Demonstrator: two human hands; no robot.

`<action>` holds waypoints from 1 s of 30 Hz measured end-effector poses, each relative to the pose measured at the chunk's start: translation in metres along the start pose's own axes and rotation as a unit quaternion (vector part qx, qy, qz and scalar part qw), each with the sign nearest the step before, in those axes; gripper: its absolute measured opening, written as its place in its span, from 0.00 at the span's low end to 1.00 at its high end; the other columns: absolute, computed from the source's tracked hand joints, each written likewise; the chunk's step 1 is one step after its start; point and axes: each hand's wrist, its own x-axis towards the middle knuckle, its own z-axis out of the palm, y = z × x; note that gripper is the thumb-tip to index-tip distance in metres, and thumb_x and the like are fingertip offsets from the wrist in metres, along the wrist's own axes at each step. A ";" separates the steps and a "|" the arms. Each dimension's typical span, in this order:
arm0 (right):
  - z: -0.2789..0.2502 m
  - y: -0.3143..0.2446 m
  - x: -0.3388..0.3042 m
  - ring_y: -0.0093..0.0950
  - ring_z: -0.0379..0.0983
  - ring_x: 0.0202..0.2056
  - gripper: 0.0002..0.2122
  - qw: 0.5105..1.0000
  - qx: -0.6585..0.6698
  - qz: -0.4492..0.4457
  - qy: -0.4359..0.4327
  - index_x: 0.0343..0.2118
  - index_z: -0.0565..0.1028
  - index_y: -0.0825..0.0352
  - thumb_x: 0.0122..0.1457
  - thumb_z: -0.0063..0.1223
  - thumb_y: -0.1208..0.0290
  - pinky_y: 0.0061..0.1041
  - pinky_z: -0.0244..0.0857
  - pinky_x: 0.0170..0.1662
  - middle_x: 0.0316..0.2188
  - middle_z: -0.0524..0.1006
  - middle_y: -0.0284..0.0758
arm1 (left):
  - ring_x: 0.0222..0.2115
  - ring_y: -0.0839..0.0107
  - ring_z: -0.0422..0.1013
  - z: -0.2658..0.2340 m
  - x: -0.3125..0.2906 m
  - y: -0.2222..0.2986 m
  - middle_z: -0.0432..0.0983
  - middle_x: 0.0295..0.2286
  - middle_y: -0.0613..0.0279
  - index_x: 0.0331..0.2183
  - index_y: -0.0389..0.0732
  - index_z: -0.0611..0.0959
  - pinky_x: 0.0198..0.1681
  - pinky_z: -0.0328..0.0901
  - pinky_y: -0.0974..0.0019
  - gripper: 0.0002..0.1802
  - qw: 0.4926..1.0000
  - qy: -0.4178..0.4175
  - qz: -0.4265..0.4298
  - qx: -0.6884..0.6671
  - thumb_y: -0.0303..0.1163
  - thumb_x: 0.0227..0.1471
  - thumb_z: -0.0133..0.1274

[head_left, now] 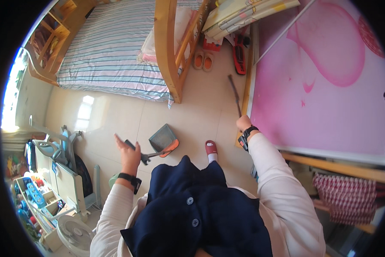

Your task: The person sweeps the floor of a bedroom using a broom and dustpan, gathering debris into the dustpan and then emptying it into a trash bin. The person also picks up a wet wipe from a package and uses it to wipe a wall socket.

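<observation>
A grey dustpan [163, 133] with an orange lip sits over the tiled floor in front of me. Its dark handle runs back to my left hand [130, 156], between the thumb and fairly straight fingers; a toothed dark piece is on the handle beside the wrist. My right hand [244, 123] is closed around a long, thin dark broom [235, 92]. The broom points away from me, close to the wooden edge of the pink-covered bed, its narrow head seen nearly edge-on. Both wrists wear black bands.
Ahead left stands a wooden bed with a striped sheet [115, 51]. Orange-lined slippers [203, 61] and a red-and-black object [239, 60] lie on the floor beyond. To the right is a pink cover [321, 85]. A white fan [74, 231] and a cluttered shelf [42, 205] stand left.
</observation>
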 end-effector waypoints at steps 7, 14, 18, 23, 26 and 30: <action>-0.015 -0.023 0.094 0.32 0.78 0.26 0.07 0.925 -0.322 -0.150 -0.138 0.19 0.79 0.68 0.46 0.50 0.74 0.29 0.69 0.26 0.19 0.77 0.44 | 0.16 0.59 0.74 -0.001 -0.015 0.009 0.76 0.20 0.45 0.31 0.29 0.69 0.16 0.68 0.63 0.23 0.909 -0.131 -0.334 -0.213 0.44 0.56 0.45; -0.030 -0.042 0.052 0.42 0.77 0.24 0.10 0.982 0.143 0.050 -0.109 0.29 0.74 0.80 0.48 0.45 0.76 0.34 0.70 0.26 0.25 0.75 0.57 | 0.16 0.62 0.75 -0.017 0.025 0.109 0.76 0.17 0.48 0.29 0.31 0.68 0.16 0.69 0.64 0.17 0.894 -0.257 -0.280 -0.237 0.37 0.57 0.43; -0.066 -0.056 0.103 0.47 0.76 0.31 0.11 0.997 0.000 -0.028 -0.069 0.31 0.75 0.78 0.49 0.46 0.75 0.37 0.71 0.33 0.29 0.75 0.57 | 0.15 0.64 0.74 -0.027 0.040 0.138 0.75 0.15 0.51 0.28 0.31 0.70 0.19 0.68 0.65 0.16 0.924 -0.291 -0.180 -0.168 0.37 0.56 0.44; -0.090 -0.069 0.241 0.38 0.77 0.29 0.07 0.959 -0.255 -0.116 -0.037 0.25 0.78 0.72 0.47 0.51 0.74 0.33 0.70 0.31 0.24 0.77 0.48 | 0.16 0.62 0.74 -0.008 0.050 0.170 0.74 0.13 0.56 0.29 0.34 0.73 0.23 0.68 0.61 0.15 0.948 -0.286 -0.135 -0.045 0.39 0.54 0.46; -0.089 -0.091 0.319 0.33 0.78 0.29 0.06 0.932 -0.324 -0.146 -0.068 0.22 0.80 0.67 0.46 0.52 0.74 0.31 0.70 0.30 0.22 0.78 0.44 | 0.21 0.53 0.74 0.015 0.054 0.186 0.74 0.15 0.51 0.32 0.34 0.72 0.27 0.67 0.53 0.18 0.953 -0.277 -0.123 0.009 0.42 0.53 0.48; -0.085 -0.125 0.356 0.32 0.76 0.25 0.08 0.881 -0.427 -0.191 -0.077 0.14 0.75 0.65 0.46 0.50 0.73 0.30 0.66 0.25 0.18 0.77 0.39 | 0.25 0.39 0.70 0.038 0.060 0.190 0.74 0.21 0.38 0.38 0.34 0.66 0.28 0.64 0.44 0.23 0.965 -0.232 -0.108 0.062 0.45 0.53 0.50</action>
